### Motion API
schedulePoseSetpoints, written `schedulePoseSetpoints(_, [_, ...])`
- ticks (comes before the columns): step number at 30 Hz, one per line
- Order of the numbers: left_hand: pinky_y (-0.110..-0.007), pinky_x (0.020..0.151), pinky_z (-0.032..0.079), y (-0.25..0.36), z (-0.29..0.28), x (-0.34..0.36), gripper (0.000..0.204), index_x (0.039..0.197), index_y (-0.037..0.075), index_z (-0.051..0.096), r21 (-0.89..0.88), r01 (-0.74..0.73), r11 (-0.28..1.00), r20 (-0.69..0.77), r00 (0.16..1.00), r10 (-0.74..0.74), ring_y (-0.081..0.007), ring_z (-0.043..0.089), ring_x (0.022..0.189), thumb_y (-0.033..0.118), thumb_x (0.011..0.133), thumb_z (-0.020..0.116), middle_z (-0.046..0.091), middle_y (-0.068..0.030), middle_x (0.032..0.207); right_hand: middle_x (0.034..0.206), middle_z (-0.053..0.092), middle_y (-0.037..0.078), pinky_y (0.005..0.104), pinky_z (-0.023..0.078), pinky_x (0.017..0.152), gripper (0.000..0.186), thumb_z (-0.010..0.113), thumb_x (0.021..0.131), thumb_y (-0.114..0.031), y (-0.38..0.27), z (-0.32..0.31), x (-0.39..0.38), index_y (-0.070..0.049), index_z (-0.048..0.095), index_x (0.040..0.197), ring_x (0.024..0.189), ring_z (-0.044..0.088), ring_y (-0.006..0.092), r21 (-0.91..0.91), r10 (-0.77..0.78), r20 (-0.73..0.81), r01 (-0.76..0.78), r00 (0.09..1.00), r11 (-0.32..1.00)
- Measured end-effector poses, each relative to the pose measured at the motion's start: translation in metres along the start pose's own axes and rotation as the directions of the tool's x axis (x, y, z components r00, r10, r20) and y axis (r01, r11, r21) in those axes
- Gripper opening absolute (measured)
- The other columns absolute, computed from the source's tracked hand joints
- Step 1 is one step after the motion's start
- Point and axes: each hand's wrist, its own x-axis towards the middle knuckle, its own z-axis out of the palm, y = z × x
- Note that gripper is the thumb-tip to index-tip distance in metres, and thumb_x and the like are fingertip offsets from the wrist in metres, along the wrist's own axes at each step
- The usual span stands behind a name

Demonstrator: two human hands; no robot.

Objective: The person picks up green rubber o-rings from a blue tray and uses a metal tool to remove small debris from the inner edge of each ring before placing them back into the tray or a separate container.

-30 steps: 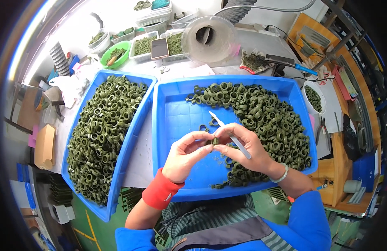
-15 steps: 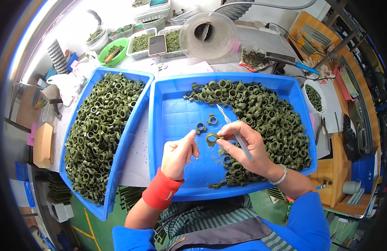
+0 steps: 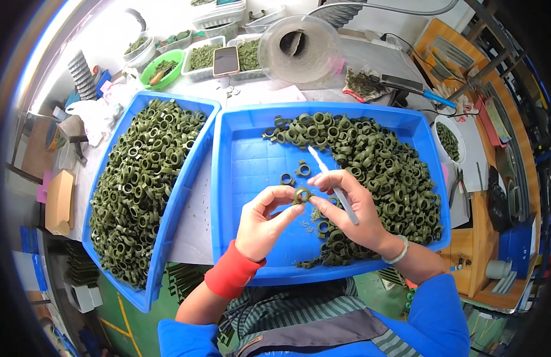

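My left hand (image 3: pixel 260 221) is closed in a pinch on a small dark green ring-shaped part (image 3: pixel 297 194). My right hand (image 3: pixel 363 215) meets it from the other side, thumb and finger at the ring's edge. A slim craft knife (image 3: pixel 347 208) with a grey handle lies across the right hand's fingers, its pointed blade aimed up and away from me. Just beyond the hands, two loose green rings (image 3: pixel 302 169) lie on the floor of the blue tray (image 3: pixel 246 134). A large heap of the same rings (image 3: pixel 388 178) fills the tray's right and far sides.
On the left stands a second blue tray (image 3: pixel 214 113) heaped with green rings. Behind are a phone (image 3: pixel 226 61), a clear round tub (image 3: pixel 269 59), a green bowl (image 3: pixel 174 58) and boxes of green pieces. A white bowl (image 3: pixel 461 149) and pliers (image 3: pixel 460 178) lie to the right.
My left hand has moved right and taken hold of the ring, which was in my right fingers with the left apart from it. The knife stays in my right hand.
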Motion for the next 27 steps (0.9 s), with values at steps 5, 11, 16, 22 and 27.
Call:
schedulePoseSetpoints(5, [-0.032, 0.098, 0.055, 0.001, 0.003, -0.004, 0.028, 0.117, -0.001, 0.058, 0.135, -0.017, 0.991, 0.09, 0.996, 0.004, -0.0163, 0.061, 0.116, -0.003, 0.091, 0.069, 0.061, -0.01, 0.125, 0.108, 0.068, 0.009, 0.0286, 0.054, 0.082, 0.025, 0.068, 0.091, 0.002, -0.007, -0.002, -0.001, -0.003, 0.061, 0.115, 0.094, 0.067, 0.0147, 0.001, 0.022, 0.11, -0.022, 0.994, 1.0])
schedulePoseSetpoints(11, [-0.037, 0.101, 0.054, 0.019, -0.001, 0.0, 0.032, 0.12, 0.004, 0.057, -0.521, 0.347, 0.78, 0.196, 0.938, -0.286, -0.0214, 0.062, 0.118, -0.003, 0.091, 0.069, 0.061, -0.0107, 0.124, 0.111, 0.068, 0.008, 0.0292, 0.051, 0.094, 0.018, 0.058, 0.094, 0.007, -0.004, -0.004, 0.002, -0.003, 0.059, 0.108, 0.105, 0.064, 0.0132, 0.401, 0.091, 0.122, -0.133, 0.988, 0.906])
schedulePoseSetpoints(16, [-0.037, 0.096, 0.056, 0.02, 0.004, -0.002, 0.031, 0.119, 0.004, 0.056, -0.436, 0.386, 0.813, 0.205, 0.922, -0.328, -0.0205, 0.064, 0.111, -0.002, 0.091, 0.069, 0.062, -0.0085, 0.117, 0.111, 0.067, 0.007, 0.0283, 0.05, 0.093, 0.02, 0.056, 0.093, 0.007, -0.004, 0.002, -0.004, -0.003, 0.06, 0.109, 0.104, 0.062, 0.0113, 0.462, 0.164, 0.167, -0.224, 0.972, 0.858])
schedulePoseSetpoints(22, [-0.029, 0.083, 0.057, 0.009, -0.003, -0.003, 0.032, 0.115, 0.003, 0.058, -0.233, 0.149, 0.961, 0.067, 0.988, -0.137, -0.0143, 0.066, 0.095, 0.0, 0.088, 0.074, 0.064, -0.0061, 0.106, 0.116, 0.069, 0.009, 0.027, 0.05, 0.09, 0.018, 0.055, 0.096, 0.002, -0.002, -0.003, 0.004, -0.005, 0.06, 0.111, 0.104, 0.062, 0.0108, 0.292, 0.129, 0.132, -0.163, 0.983, 0.942])
schedulePoseSetpoints(27, [-0.03, 0.083, 0.058, 0.007, -0.004, -0.001, 0.027, 0.114, 0.002, 0.059, -0.217, 0.169, 0.961, 0.054, 0.985, -0.161, -0.0145, 0.067, 0.094, 0.001, 0.09, 0.073, 0.065, -0.0059, 0.106, 0.109, 0.069, 0.008, 0.0283, 0.053, 0.088, 0.016, 0.063, 0.096, -0.003, -0.009, 0.0, 0.003, -0.003, 0.061, 0.112, 0.1, 0.065, 0.0124, 0.305, 0.217, 0.119, -0.244, 0.969, 0.921])
